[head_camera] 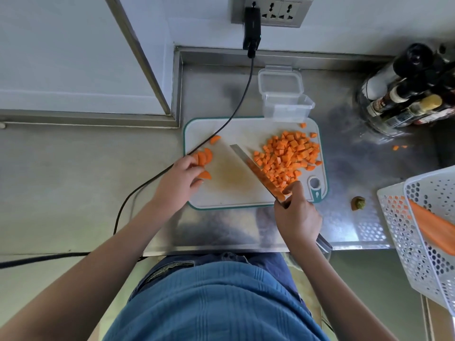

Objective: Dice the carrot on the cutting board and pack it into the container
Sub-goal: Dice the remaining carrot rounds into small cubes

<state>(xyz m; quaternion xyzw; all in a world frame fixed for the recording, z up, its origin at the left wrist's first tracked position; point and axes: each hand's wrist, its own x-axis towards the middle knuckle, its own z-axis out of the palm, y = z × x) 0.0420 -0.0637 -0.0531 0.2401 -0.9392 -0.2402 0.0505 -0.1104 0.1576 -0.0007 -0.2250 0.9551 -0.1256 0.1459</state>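
A white cutting board (229, 185) with a teal rim lies on the steel counter. Its right half holds a heap of diced carrot (289, 156). At the left edge lie a few half-moon carrot slices (204, 157), and my left hand (181, 179) has its fingertips on them. One more slice (215, 139) lies apart, farther back. My right hand (296, 212) grips a knife (256, 169) whose blade rests against the left side of the diced heap. An empty clear container (286, 105) with its hinged lid open stands behind the board.
A black cable (236, 112) runs from a wall socket across the board's left corner. Bottles (406, 94) stand at the back right. A white perforated basket (418, 227) with a whole carrot sits at right. A carrot stub (358, 203) and stray bits (398, 147) lie on the counter.
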